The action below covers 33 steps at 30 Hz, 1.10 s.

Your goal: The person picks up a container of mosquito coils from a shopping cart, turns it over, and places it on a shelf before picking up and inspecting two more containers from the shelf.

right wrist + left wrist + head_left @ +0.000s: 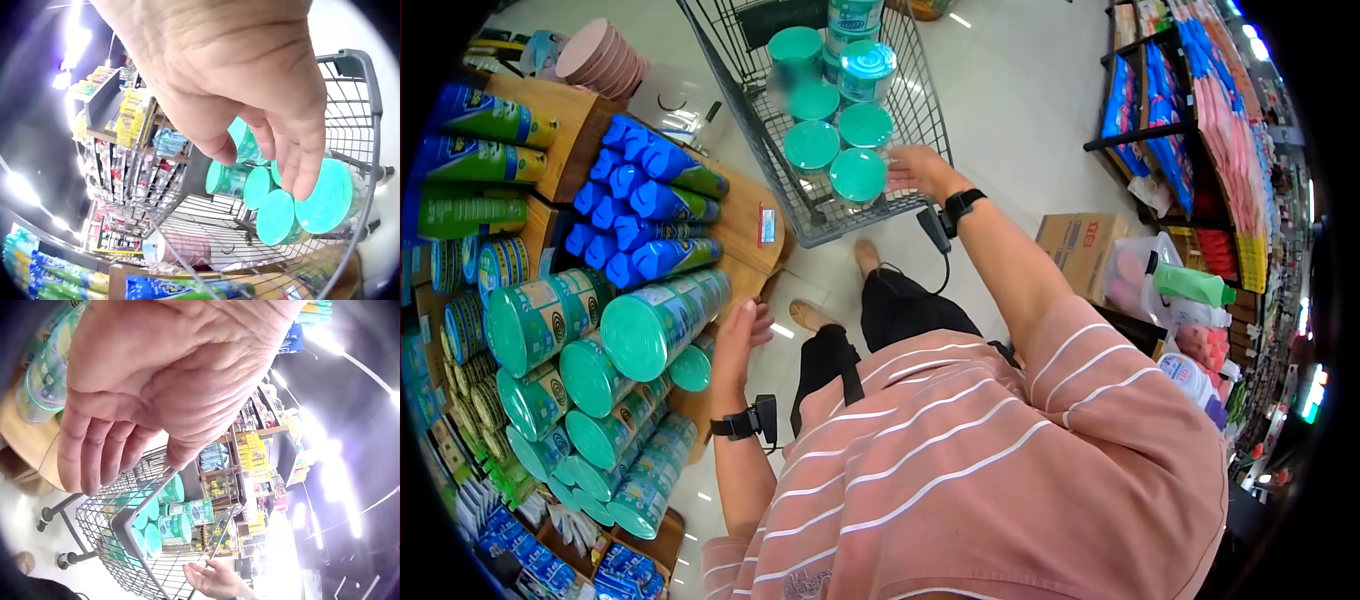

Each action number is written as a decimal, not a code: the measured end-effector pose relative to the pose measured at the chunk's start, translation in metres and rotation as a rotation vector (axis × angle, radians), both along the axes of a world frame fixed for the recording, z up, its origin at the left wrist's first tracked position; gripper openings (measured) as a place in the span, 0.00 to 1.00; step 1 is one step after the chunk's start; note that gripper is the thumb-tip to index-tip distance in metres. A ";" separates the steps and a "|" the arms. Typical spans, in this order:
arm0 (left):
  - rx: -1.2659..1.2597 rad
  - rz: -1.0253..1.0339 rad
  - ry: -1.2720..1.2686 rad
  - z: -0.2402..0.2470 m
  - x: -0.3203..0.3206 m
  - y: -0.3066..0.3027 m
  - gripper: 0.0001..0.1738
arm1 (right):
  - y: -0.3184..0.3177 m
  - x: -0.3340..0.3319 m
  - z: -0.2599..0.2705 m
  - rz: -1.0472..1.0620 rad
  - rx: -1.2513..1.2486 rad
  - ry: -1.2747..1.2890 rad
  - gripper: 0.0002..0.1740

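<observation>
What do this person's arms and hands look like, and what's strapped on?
The left hand and right hand are human and ungloved. Each wrist wears a black strap with a small, dark, boxy device, apparently a camera; a thin dark cable hangs from the right one. The short sleeves are dusty pink with white stripes.

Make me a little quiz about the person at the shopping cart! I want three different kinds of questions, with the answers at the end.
1. What is inside the shopping cart?
A) Cardboard boxes
B) Tubs with green lids
C) Blue bottles

2. True or false: the shirt has white stripes.

3. Fill in the blank: the hand beside a green lid in the cart is the person's ____ one.

Key: 1 B; 2 true; 3 right.
</observation>
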<state>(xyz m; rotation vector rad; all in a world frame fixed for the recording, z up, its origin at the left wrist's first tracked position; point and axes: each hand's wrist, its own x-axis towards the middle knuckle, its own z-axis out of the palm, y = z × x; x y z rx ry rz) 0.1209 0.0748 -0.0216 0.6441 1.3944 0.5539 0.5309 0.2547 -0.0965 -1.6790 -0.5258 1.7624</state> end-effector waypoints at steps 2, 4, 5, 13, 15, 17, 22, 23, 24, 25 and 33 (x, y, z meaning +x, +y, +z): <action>-0.011 0.012 -0.025 0.004 0.015 0.014 0.34 | 0.015 0.008 -0.005 0.027 -0.072 -0.042 0.25; 0.009 -0.010 -0.047 0.018 0.039 0.046 0.35 | 0.030 0.018 -0.022 0.161 -0.089 -0.082 0.25; 0.011 -0.010 -0.058 0.023 0.053 0.063 0.35 | 0.039 0.027 -0.041 0.269 -0.066 -0.097 0.25; -0.131 -0.179 -0.019 -0.065 0.176 0.217 0.44 | 0.083 0.047 -0.166 0.702 -0.118 -0.246 0.34; -0.249 -0.215 0.055 -0.107 0.197 0.234 0.45 | 0.088 0.042 -0.165 0.704 -0.250 -0.231 0.38; -0.332 -0.247 0.127 -0.143 0.208 0.243 0.49 | 0.095 0.033 -0.133 0.591 -0.423 -0.186 0.37; -0.473 -0.222 0.168 -0.214 0.221 0.246 0.48 | 0.092 0.026 -0.152 0.614 -0.467 -0.237 0.37; -0.465 -0.212 0.132 -0.214 0.224 0.247 0.47 | 0.091 0.026 -0.148 0.628 -0.483 -0.226 0.35; -0.457 -0.202 0.097 -0.221 0.226 0.245 0.46 | 0.086 0.032 -0.142 0.776 -0.304 -0.169 0.27; -0.447 -0.193 0.063 -0.230 0.226 0.243 0.45 | 0.081 0.035 -0.157 0.726 -0.255 -0.126 0.28; -0.415 -0.280 0.245 -0.189 0.236 0.250 0.42 | 0.095 0.017 -0.125 0.504 -0.467 -0.149 0.31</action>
